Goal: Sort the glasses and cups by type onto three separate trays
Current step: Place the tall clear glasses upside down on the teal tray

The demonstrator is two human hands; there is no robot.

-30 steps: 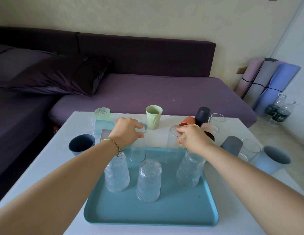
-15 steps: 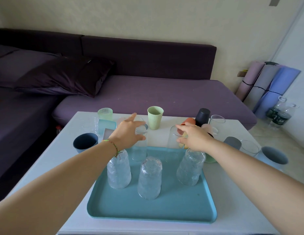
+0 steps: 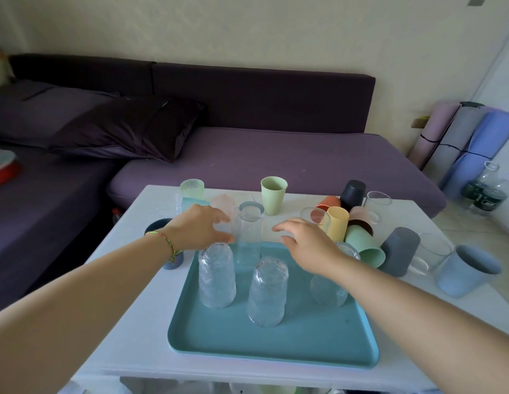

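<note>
Sorting looks to be at the first tray. The teal tray (image 3: 276, 345) lies at the near edge of the table (image 3: 295, 209) and carries three textured glasses, all mouth-down: one by its left edge (image 3: 217, 275), one in the middle (image 3: 267, 291) and one by its right edge (image 3: 324, 291). A tall smooth glass (image 3: 249, 237) stands at the middle of its far edge with its long axis vertical, rim down and thick base up.

The left hand (image 3: 196, 228) hovers just left of that glass with fingers loosely spread and gripping nothing. Whether the tips touch the wall I cannot tell. The right hand (image 3: 307, 243) hangs over the tray's far edge, fingers relaxed and empty.

This placement seems finished, so the next move is probably a reach for an unsorted piece. The plastic cups (image 3: 361, 245) toward the table's right edge lean on one another, so lifting one may shift its neighbours.
</note>
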